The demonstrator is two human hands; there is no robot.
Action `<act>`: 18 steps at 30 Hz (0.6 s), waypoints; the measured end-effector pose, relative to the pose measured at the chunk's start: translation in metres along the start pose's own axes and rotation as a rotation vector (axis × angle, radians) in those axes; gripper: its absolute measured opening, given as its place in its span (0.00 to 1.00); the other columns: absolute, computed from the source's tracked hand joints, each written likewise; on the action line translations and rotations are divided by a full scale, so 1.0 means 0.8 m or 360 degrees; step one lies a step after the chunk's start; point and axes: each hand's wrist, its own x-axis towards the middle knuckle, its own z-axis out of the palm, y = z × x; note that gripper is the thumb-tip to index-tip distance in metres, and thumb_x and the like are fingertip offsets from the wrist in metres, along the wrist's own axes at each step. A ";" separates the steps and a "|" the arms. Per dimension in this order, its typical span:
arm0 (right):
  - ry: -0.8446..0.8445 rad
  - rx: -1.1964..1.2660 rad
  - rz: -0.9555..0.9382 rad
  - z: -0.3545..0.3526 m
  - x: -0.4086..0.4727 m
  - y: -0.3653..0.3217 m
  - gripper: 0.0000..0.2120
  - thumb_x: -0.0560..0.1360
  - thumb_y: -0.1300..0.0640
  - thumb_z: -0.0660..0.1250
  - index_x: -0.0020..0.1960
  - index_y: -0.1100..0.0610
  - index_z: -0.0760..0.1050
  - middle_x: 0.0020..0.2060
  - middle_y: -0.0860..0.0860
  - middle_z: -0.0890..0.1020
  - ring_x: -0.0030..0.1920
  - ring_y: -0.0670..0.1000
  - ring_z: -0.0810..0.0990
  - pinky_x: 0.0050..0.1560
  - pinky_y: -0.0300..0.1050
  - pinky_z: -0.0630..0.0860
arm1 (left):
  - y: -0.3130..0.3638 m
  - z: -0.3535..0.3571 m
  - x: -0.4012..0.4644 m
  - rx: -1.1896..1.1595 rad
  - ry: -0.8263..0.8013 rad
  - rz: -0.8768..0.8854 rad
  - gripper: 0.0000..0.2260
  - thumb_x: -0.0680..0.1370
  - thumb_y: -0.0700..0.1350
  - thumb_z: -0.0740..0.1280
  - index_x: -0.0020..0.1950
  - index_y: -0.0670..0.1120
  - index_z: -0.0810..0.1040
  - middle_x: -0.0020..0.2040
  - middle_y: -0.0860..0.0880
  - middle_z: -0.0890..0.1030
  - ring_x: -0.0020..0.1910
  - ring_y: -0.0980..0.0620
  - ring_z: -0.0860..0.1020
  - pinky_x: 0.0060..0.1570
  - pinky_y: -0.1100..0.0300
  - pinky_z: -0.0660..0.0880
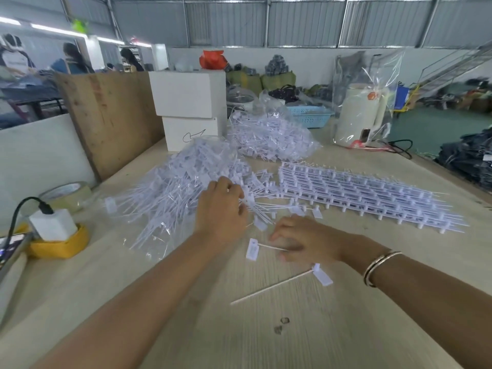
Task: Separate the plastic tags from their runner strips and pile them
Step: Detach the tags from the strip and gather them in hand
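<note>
Left hand (222,206) curled into the edge of the loose tag pile (183,182) on the desk (306,328), seemingly gathering strays, right hand (298,242) pinching one freed tag (253,250) beside it, uncut runner strips (359,193) waiting farther right.

Both forearms bare, no sleeves in view. Right wrist w/ two thin bangles (379,268), metallic w/ dark edging, just behind right hand (306,242).

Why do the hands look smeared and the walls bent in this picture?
Head view: the right hand is motion-blurred, the left hand slightly; the wide-angle lens bows the staircase and the table edges; even overhead light leaves soft shadows.
</note>
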 end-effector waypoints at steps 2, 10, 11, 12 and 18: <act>0.0178 -0.0308 -0.0036 0.003 0.005 -0.005 0.17 0.79 0.47 0.57 0.67 0.47 0.69 0.61 0.42 0.71 0.61 0.46 0.68 0.58 0.41 0.60 | -0.010 0.004 0.009 0.0137 -0.0134 0.0060 0.18 0.75 0.54 0.63 0.62 0.48 0.73 0.66 0.47 0.68 0.65 0.46 0.65 0.60 0.53 0.62; -0.0088 -0.0071 -0.0338 -0.006 -0.017 -0.026 0.44 0.67 0.32 0.66 0.75 0.40 0.46 0.74 0.40 0.51 0.71 0.38 0.49 0.69 0.33 0.44 | -0.054 0.037 0.011 0.0414 -0.0672 0.0035 0.23 0.78 0.55 0.57 0.72 0.51 0.62 0.73 0.45 0.58 0.73 0.44 0.55 0.69 0.47 0.57; -0.0044 -0.0185 -0.0392 0.003 -0.016 -0.024 0.43 0.69 0.32 0.64 0.75 0.40 0.45 0.75 0.41 0.50 0.72 0.40 0.48 0.70 0.37 0.44 | -0.056 0.036 0.012 0.0454 -0.0687 0.0033 0.22 0.78 0.54 0.57 0.71 0.51 0.63 0.72 0.45 0.61 0.72 0.44 0.57 0.70 0.48 0.57; 0.0041 -0.0234 -0.0393 0.010 -0.014 -0.021 0.39 0.71 0.33 0.62 0.75 0.41 0.48 0.75 0.43 0.52 0.72 0.42 0.50 0.71 0.40 0.47 | -0.057 0.034 0.015 0.0490 -0.0709 0.0042 0.21 0.78 0.53 0.57 0.70 0.50 0.64 0.71 0.45 0.63 0.71 0.44 0.59 0.70 0.49 0.58; 0.0262 -0.0185 0.0156 0.009 0.047 0.011 0.47 0.67 0.30 0.63 0.76 0.45 0.42 0.76 0.47 0.47 0.75 0.49 0.47 0.71 0.48 0.37 | -0.051 0.017 0.029 0.0730 -0.0753 0.0226 0.17 0.78 0.51 0.57 0.66 0.48 0.73 0.66 0.47 0.68 0.66 0.45 0.64 0.65 0.50 0.62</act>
